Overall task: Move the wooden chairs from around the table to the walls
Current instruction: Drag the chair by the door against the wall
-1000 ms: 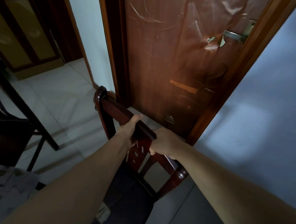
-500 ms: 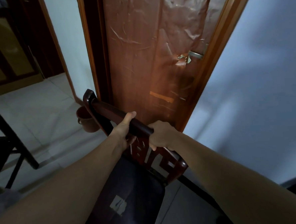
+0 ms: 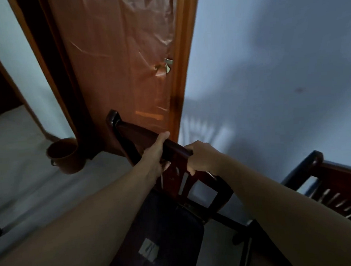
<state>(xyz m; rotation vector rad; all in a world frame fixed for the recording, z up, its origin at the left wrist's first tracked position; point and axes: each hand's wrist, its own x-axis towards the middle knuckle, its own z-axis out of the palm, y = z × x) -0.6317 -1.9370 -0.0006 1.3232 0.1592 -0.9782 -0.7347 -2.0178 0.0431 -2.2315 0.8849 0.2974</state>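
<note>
While both hands [image 3: 178,155] grip it, the glossy wooden chair [image 3: 142,135] tilts.

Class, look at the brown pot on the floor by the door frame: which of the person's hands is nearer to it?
Left. The left hand grips the chair's top rail on the pot's side; the right hand grips the rail farther right.

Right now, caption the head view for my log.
Both hands grip a chair's top rail beside a door; second chair at right.
</note>
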